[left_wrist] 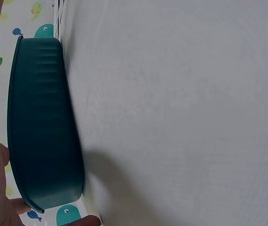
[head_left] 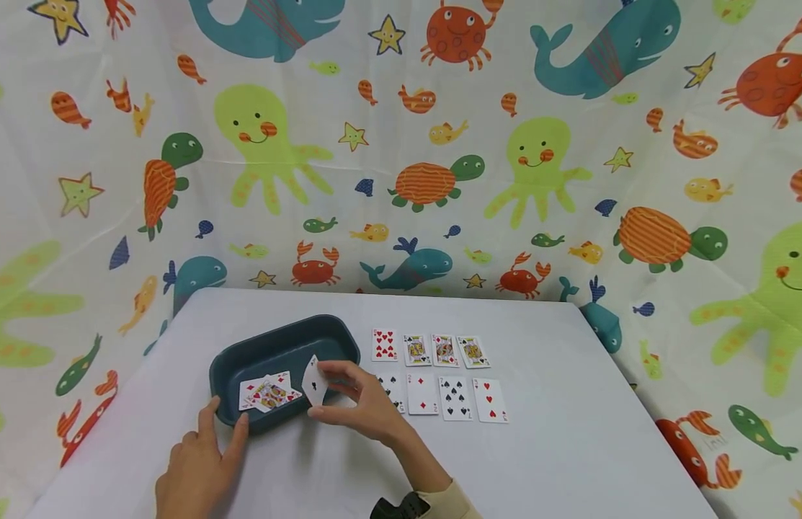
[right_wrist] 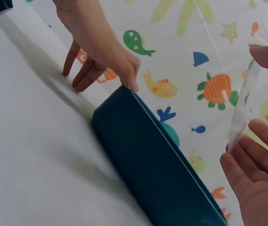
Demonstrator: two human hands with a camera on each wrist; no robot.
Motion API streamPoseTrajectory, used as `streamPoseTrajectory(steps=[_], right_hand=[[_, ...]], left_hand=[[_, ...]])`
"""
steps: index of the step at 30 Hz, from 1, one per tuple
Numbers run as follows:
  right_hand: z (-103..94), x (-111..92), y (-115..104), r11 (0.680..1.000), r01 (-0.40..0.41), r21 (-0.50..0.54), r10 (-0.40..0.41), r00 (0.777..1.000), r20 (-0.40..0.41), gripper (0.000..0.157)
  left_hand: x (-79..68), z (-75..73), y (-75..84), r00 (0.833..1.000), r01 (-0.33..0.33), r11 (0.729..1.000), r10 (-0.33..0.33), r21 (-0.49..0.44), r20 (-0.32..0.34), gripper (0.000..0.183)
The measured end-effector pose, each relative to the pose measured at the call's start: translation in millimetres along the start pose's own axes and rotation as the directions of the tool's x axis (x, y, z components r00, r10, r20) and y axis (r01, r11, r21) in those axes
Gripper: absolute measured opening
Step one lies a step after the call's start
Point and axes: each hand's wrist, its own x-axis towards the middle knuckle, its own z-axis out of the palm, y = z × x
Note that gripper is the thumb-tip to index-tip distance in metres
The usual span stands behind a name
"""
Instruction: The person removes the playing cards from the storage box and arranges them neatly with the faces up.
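Observation:
A dark teal tray (head_left: 290, 342) stands at the left of the white table, with several playing cards (head_left: 269, 393) lying overlapped in it. At its near left corner my left hand (head_left: 198, 461) touches the rim with thumb and index finger, one on each side of the corner. My right hand (head_left: 362, 405) pinches a single playing card (head_left: 314, 382) by its edges, above the tray's near right side. That card is tilted up and its face has one black mark in the middle. In the right wrist view the held card (right_wrist: 244, 101) appears nearly edge-on.
Right of the tray, face-up cards lie in two rows: a far row with a red-heart card (head_left: 384, 345) and face cards (head_left: 444, 351), and a near row of number cards (head_left: 455, 398). My right forearm partly covers the near row's left end. A sea-animal cloth (head_left: 349, 173) hangs behind the table.

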Motion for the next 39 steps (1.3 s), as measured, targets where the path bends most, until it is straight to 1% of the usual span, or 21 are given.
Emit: streamPoseTrajectory(steps=[4, 7, 12, 16, 19, 23, 30, 32, 35, 37, 39], right_hand=[[-0.1, -13, 4, 0.997, -0.012, 0.073, 0.012, 1.000, 0.000, 0.061], [-0.6, -22, 8, 0.994, -0.020, 0.105, 0.020, 1.000, 0.000, 0.060], [-3.3, -35, 14, 0.993, -0.027, 0.118, 0.028, 1.000, -0.006, 0.059], [-8.0, -47, 17, 0.994, -0.039, 0.101, 0.042, 0.999, -0.024, 0.059], [-12.7, -56, 18, 0.996, -0.059, 0.070, 0.061, 0.998, -0.034, 0.060], [-19.9, -67, 20, 0.998, -0.064, 0.023, 0.065, 0.998, -0.029, 0.060], [-31.9, -82, 28, 0.994, -0.094, -0.053, 0.094, 0.995, 0.014, 0.059], [-35.0, -85, 30, 0.993, -0.084, -0.086, 0.086, 0.996, 0.021, 0.059], [-40.0, -91, 34, 0.985, -0.034, -0.170, 0.041, 0.998, 0.040, 0.060], [-43.7, -94, 36, 0.971, 0.001, -0.237, 0.013, 0.998, 0.057, 0.060], [-47.9, -98, 38, 0.948, 0.032, -0.317, -0.009, 0.997, 0.076, 0.060]], left_hand=[[1.3, -1.1, -1.7, 1.000, -0.006, 1.000, 0.006, -0.005, 0.018, 0.090], [2.5, -1.7, -2.5, 0.999, -0.016, 1.000, 0.016, -0.009, 0.029, 0.091], [3.9, -2.5, -2.8, 0.999, -0.022, 1.000, 0.022, -0.009, 0.038, 0.094], [4.6, -2.5, -2.7, 0.999, -0.019, 1.000, 0.019, -0.007, 0.039, 0.095], [4.8, -2.1, -2.3, 0.999, -0.012, 1.000, 0.013, -0.003, 0.038, 0.096], [4.7, -1.5, -2.0, 0.999, -0.005, 1.000, 0.006, -0.002, 0.036, 0.098], [5.1, -1.4, -2.4, 1.000, -0.016, 1.000, 0.017, -0.012, 0.024, 0.092], [5.3, -1.2, -3.2, 0.999, -0.024, 1.000, 0.025, -0.017, 0.025, 0.091], [5.6, -1.4, -3.6, 0.999, -0.027, 0.999, 0.028, -0.022, 0.032, 0.092], [5.4, -1.6, -3.2, 0.999, -0.026, 0.999, 0.027, -0.025, 0.033, 0.092], [5.0, -1.9, -2.4, 0.999, -0.024, 0.999, 0.025, -0.025, 0.033, 0.092]])
